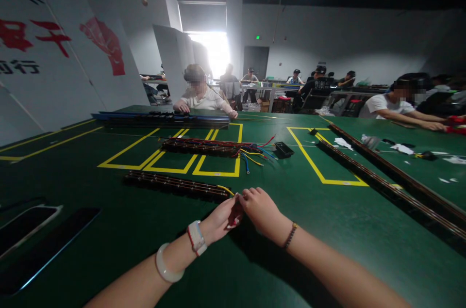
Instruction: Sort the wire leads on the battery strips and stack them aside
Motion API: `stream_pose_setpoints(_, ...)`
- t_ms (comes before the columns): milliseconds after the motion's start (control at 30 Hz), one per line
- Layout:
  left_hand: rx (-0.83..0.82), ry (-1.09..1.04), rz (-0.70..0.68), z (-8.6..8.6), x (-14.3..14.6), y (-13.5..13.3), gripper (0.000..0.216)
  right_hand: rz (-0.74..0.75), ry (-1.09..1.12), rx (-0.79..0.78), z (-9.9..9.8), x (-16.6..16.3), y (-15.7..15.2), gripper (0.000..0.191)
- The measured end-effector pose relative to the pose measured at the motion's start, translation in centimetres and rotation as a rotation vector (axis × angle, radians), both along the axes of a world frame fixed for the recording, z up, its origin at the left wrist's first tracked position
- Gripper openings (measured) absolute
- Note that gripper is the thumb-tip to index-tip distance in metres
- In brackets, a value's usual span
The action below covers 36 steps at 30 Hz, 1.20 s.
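Head view: my left hand and right hand pinch a red piece beside the strip. I judge it light and fiddly, best held by fingertips at its edges.

red item mostly hidden, strip cut off

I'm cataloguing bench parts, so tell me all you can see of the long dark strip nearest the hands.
The strip is long, narrow and dark, seemingly a row of small black blocks with reddish edges. It lies flat on the green table, just this side of the yellow tape outlines. A yellow wire leaves its right end, where the left hand, gripping a red piece, and right hand meet; actual contact is unclear.
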<state>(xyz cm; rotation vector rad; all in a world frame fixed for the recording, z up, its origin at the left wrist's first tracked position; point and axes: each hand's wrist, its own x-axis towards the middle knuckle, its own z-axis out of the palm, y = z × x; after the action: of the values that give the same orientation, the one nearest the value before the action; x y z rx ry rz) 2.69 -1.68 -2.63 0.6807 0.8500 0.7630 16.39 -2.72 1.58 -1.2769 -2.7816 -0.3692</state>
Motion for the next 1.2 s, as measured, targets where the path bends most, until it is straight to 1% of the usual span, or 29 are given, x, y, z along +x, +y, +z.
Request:
stream_pose_setpoints(167,0.021,0.017,-0.029,-0.2,0.0,0.1,0.027,-0.037,0.088,-0.057,1.7,1.0,0.0,0.022)
stream_pose_setpoints(300,0.011,0.006,-0.02,-0.1,0.0,0.1,0.026,0.001,0.05,-0.084,1.8,1.3,0.0,0.017)
stream_pose_setpoints(400,0.009,0.031,-0.002,0.0,0.0,0.0,0.027,0.015,-0.002,-0.098,1.9,1.3,-0.1,0.021)
stream_pose_setpoints(500,0.019,0.045,0.002,0.0,0.0,-0.2,0.024,-0.009,-0.008,-0.082,2.6,1.3,0.0,0.02)
stream_pose_setpoints(600,0.046,0.052,-0.033,0.0,0.0,-0.3,0.023,-0.045,0.017,-0.034,2.9,1.7,0.6,0.023)
stream_pose_setpoints(667,0.09,0.068,-0.068,-0.1,0.0,-0.4,0.025,-0.067,0.04,-0.007,2.6,2.1,1.3,0.026)
stream_pose_setpoints(767,0.136,0.135,-0.098,-0.1,0.2,-0.5,0.026,-0.077,0.057,-0.014,1.2,2.7,2.6,0.029)
stream_pose_setpoints(933,0.124,0.182,-0.114,0.2,0.2,-0.6,0.026,-0.049,0.024,-0.079,-1.3,3.0,3.8,0.035)
stream_pose_setpoints(1100,0.145,0.186,-0.087,0.8,0.0,-0.5,0.024,-0.05,0.049,-0.091,-2.5,2.9,3.9,0.034)
stream_pose_setpoints(1200,0.079,0.134,-0.038,1.4,-0.2,-0.4,0.021,-0.038,0.092,-0.088,-3.1,3.1,3.9,0.034)
